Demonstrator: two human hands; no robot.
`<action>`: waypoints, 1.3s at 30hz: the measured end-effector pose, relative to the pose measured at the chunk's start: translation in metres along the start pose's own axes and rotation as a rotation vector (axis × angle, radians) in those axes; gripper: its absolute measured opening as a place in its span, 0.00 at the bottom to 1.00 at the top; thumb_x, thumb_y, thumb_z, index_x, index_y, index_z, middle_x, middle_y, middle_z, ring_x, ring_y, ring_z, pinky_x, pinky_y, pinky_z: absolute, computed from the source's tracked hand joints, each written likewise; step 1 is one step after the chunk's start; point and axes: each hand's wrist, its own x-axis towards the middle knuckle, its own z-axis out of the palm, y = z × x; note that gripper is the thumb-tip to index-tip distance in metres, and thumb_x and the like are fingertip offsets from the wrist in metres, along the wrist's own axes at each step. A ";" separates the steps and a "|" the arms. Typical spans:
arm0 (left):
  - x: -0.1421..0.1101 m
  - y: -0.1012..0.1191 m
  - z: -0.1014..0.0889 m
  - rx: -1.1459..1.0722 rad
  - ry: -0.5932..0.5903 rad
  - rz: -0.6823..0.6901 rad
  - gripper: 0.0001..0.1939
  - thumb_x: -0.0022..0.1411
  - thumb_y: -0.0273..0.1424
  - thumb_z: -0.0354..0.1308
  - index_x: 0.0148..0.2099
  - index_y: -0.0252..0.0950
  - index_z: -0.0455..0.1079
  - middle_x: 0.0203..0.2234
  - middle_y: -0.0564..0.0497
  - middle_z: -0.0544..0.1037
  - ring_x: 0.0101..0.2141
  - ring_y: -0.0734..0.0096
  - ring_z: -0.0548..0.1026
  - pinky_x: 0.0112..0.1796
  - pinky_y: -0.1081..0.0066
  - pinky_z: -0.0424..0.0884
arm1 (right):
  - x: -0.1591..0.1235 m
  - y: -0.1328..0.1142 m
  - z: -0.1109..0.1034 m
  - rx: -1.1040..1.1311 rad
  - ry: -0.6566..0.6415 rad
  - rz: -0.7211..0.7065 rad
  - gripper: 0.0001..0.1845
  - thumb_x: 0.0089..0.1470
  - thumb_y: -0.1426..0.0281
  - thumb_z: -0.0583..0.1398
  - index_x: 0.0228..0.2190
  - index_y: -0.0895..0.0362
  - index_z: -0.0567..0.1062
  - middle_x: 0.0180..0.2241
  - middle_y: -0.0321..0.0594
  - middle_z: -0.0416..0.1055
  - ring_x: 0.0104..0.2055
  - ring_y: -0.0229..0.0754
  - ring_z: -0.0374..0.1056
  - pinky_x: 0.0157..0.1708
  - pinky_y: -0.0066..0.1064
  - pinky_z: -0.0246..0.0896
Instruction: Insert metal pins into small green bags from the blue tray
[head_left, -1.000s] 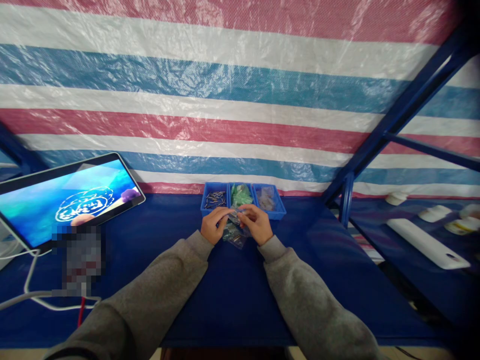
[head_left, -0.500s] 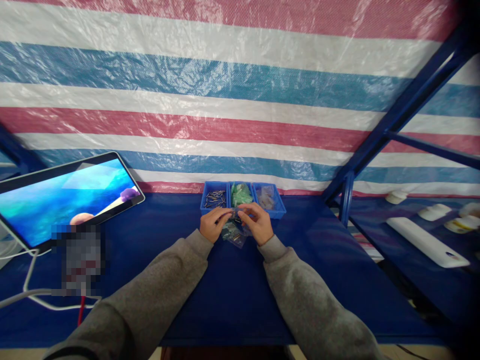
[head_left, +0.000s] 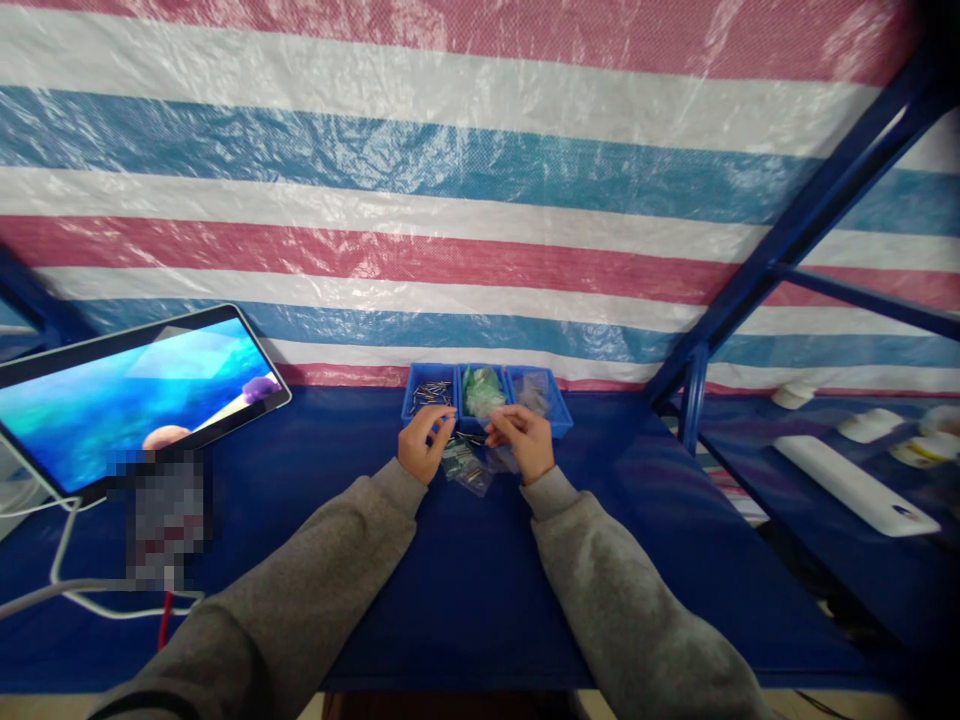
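Note:
My left hand point(head_left: 424, 444) is in front of the left blue bin point(head_left: 409, 397), which holds several metal screws point(head_left: 433, 396). Its thumb and forefinger are apart, and I see nothing between them. My right hand point(head_left: 527, 441) pinches a small clear plastic bag point(head_left: 488, 409), partly hidden by the fingers, before the middle bin of green packets point(head_left: 482, 384). Below and between both hands, filled clear bags point(head_left: 468, 467) with small metal parts lie in a pile on the blue table. Behind my right hand, the right bin contains clear plastic bags point(head_left: 533, 392).
On the left, a tablet point(head_left: 142, 390) leans at an angle, with a white cable point(head_left: 61, 545) in front. A blue metal frame point(head_left: 750, 285) rises on the right. Beyond it are a long white object point(head_left: 851, 483) and white round containers point(head_left: 870, 424). A striped plastic sheet point(head_left: 450, 220) hangs behind.
My hands have moved apart from their close position. The left thumb and forefinger have spread, while my right hand has shifted slightly right, still pinching.

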 end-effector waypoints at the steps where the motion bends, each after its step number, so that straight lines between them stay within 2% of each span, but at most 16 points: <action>1: 0.000 0.000 0.000 -0.002 -0.002 0.001 0.10 0.62 0.31 0.50 0.43 0.33 0.69 0.36 0.46 0.74 0.33 0.73 0.73 0.28 0.77 0.70 | 0.002 0.000 -0.003 0.040 0.083 0.005 0.20 0.40 0.56 0.64 0.28 0.59 0.70 0.21 0.38 0.73 0.18 0.39 0.68 0.19 0.30 0.66; 5: 0.000 0.001 -0.001 -0.009 -0.014 0.021 0.10 0.63 0.31 0.49 0.40 0.33 0.70 0.36 0.45 0.73 0.35 0.72 0.73 0.28 0.77 0.70 | 0.010 0.002 -0.013 0.189 0.388 -0.003 0.24 0.39 0.59 0.66 0.34 0.61 0.69 0.27 0.43 0.75 0.25 0.43 0.73 0.26 0.35 0.70; 8: 0.000 0.001 -0.001 -0.006 -0.015 0.026 0.11 0.63 0.32 0.49 0.39 0.33 0.70 0.35 0.45 0.74 0.34 0.72 0.73 0.28 0.76 0.70 | 0.010 0.001 -0.014 0.208 0.459 -0.048 0.30 0.41 0.60 0.64 0.45 0.62 0.65 0.31 0.43 0.75 0.29 0.44 0.73 0.30 0.37 0.70; 9: 0.000 0.001 -0.001 -0.004 -0.016 0.027 0.11 0.63 0.32 0.49 0.39 0.33 0.70 0.35 0.45 0.74 0.34 0.72 0.73 0.28 0.76 0.70 | 0.009 0.000 -0.014 0.162 0.440 -0.071 0.31 0.43 0.60 0.63 0.47 0.62 0.64 0.31 0.43 0.75 0.27 0.43 0.73 0.29 0.36 0.70; 11: 0.000 0.001 -0.001 -0.002 -0.014 0.025 0.11 0.63 0.32 0.49 0.39 0.34 0.70 0.35 0.46 0.74 0.34 0.72 0.73 0.28 0.76 0.70 | 0.006 -0.001 -0.012 -0.037 0.356 -0.125 0.27 0.47 0.59 0.60 0.46 0.61 0.67 0.28 0.41 0.74 0.23 0.41 0.71 0.25 0.34 0.67; 13: 0.000 0.002 -0.001 0.002 -0.005 0.022 0.11 0.63 0.32 0.49 0.39 0.34 0.70 0.34 0.46 0.74 0.34 0.72 0.73 0.28 0.76 0.70 | 0.002 -0.002 -0.010 -0.371 0.226 -0.185 0.18 0.49 0.59 0.58 0.38 0.59 0.73 0.22 0.38 0.72 0.20 0.38 0.67 0.23 0.31 0.63; 16: 0.000 0.003 -0.002 0.008 0.007 0.024 0.11 0.63 0.32 0.49 0.39 0.34 0.71 0.34 0.46 0.74 0.33 0.72 0.73 0.28 0.75 0.70 | -0.002 -0.002 -0.006 -0.918 -0.004 -0.209 0.10 0.49 0.64 0.58 0.26 0.56 0.76 0.18 0.35 0.70 0.22 0.38 0.66 0.26 0.28 0.59; 19: 0.000 0.003 -0.002 0.012 0.011 0.032 0.11 0.63 0.32 0.49 0.39 0.34 0.70 0.33 0.46 0.74 0.33 0.72 0.73 0.28 0.75 0.70 | -0.005 0.001 -0.003 -1.246 -0.183 -0.127 0.06 0.48 0.66 0.59 0.28 0.53 0.77 0.22 0.36 0.73 0.29 0.40 0.68 0.28 0.27 0.56; 22: 0.000 0.002 -0.001 0.013 0.006 0.031 0.10 0.63 0.31 0.49 0.39 0.34 0.70 0.33 0.46 0.74 0.32 0.73 0.72 0.29 0.75 0.70 | -0.006 0.005 0.001 -1.382 -0.251 -0.075 0.08 0.50 0.63 0.59 0.32 0.51 0.76 0.28 0.38 0.75 0.34 0.41 0.69 0.29 0.27 0.55; 28: 0.000 0.001 -0.001 0.016 0.009 0.042 0.11 0.63 0.32 0.49 0.38 0.34 0.71 0.32 0.47 0.74 0.31 0.73 0.72 0.28 0.75 0.70 | -0.007 0.007 0.007 -1.509 -0.279 -0.099 0.09 0.55 0.65 0.55 0.33 0.52 0.74 0.31 0.40 0.75 0.36 0.42 0.70 0.30 0.28 0.55; 32: 0.000 0.000 -0.001 0.020 0.007 0.050 0.11 0.63 0.32 0.49 0.39 0.33 0.71 0.33 0.46 0.75 0.31 0.74 0.72 0.28 0.75 0.70 | -0.006 0.002 0.006 -1.508 -0.242 -0.116 0.09 0.54 0.66 0.55 0.33 0.54 0.73 0.29 0.41 0.74 0.34 0.42 0.70 0.29 0.28 0.54; 36: -0.001 -0.002 0.000 0.026 -0.010 0.052 0.11 0.63 0.32 0.50 0.42 0.34 0.71 0.36 0.46 0.75 0.31 0.74 0.73 0.26 0.77 0.70 | -0.007 -0.003 0.002 -1.332 -0.127 -0.209 0.10 0.55 0.65 0.54 0.31 0.55 0.73 0.22 0.38 0.71 0.27 0.40 0.68 0.28 0.27 0.53; 39: -0.002 -0.005 0.003 0.044 -0.022 0.069 0.12 0.61 0.32 0.52 0.45 0.35 0.71 0.39 0.46 0.75 0.27 0.77 0.72 0.24 0.78 0.70 | -0.008 -0.004 0.002 -1.114 -0.052 -0.306 0.12 0.56 0.63 0.52 0.31 0.56 0.72 0.17 0.34 0.66 0.21 0.37 0.63 0.26 0.26 0.52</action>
